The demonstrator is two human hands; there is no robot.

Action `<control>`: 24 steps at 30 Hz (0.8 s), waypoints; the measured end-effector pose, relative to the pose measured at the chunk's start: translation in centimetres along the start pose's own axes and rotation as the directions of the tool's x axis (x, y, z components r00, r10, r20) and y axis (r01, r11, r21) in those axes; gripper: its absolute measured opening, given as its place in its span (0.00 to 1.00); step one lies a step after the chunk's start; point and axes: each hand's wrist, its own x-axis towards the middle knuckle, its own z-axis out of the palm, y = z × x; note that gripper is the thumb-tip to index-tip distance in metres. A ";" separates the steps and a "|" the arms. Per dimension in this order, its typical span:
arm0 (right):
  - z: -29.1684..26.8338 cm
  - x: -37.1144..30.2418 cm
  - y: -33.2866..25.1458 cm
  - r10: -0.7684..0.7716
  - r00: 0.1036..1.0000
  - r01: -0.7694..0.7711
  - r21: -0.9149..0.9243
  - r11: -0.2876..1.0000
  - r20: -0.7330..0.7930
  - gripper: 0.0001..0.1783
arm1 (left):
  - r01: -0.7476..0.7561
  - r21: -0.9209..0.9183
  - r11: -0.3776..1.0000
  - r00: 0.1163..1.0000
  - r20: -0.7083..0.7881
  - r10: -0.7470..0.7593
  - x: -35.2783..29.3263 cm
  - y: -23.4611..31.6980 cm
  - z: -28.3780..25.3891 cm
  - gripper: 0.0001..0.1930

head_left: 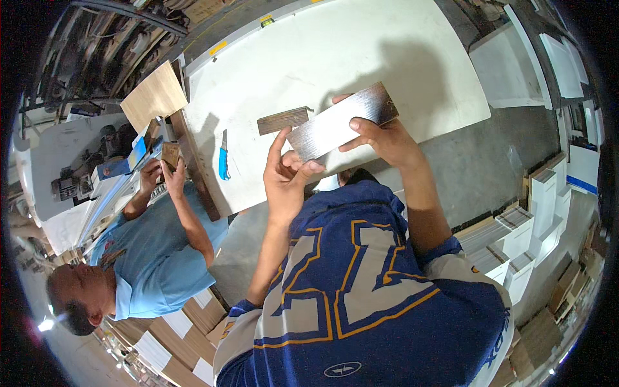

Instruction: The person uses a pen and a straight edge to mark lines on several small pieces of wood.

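Over the white table (pixel 412 39) I hold up a small rectangular wood-grain panel (pixel 342 126). Its face is glossy, glaring white in the middle and dark brown at the far right end. My left hand (pixel 287 177) pinches the near left corner between thumb and fingers. At the right part, my right hand (pixel 390 142) grips the panel with the thumb on its face and other fingers partly hidden behind. A dark brown wood strip (pixel 282 120) lies on the table just left of the panel. Further left rests a utility knife (pixel 224 158) with a blue handle.
On my left a person in a light blue shirt (pixel 155 238) holds a small brown block (pixel 170 153). A light wooden board (pixel 153 97) sits by the table's left corner. Stacked white panels (pixel 545 200) stand on the right. Yellow labels (pixel 218 48) mark the far edge.
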 end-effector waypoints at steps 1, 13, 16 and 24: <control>0.0 -0.1 -0.2 0.005 0.999 -0.004 -0.015 1.000 0.043 0.36 | 0.007 -0.027 1.000 1.000 -0.009 -0.007 -0.1 -0.1 -0.2 0.40; -0.7 -0.7 0.5 0.049 0.972 -0.014 -0.153 0.988 0.228 0.38 | 0.006 0.010 1.000 0.999 0.035 -0.007 -0.7 -0.7 -1.9 0.40; -1.0 -0.4 1.4 0.043 0.976 0.005 -0.220 0.975 0.213 0.39 | -0.002 0.031 1.000 1.000 0.012 0.002 -0.7 -0.7 -1.9 0.40; -1.4 -0.4 1.8 0.162 0.987 -0.162 0.016 0.987 -0.004 0.24 | -0.058 0.050 0.997 0.994 -0.090 0.063 -0.7 0.1 -2.3 0.38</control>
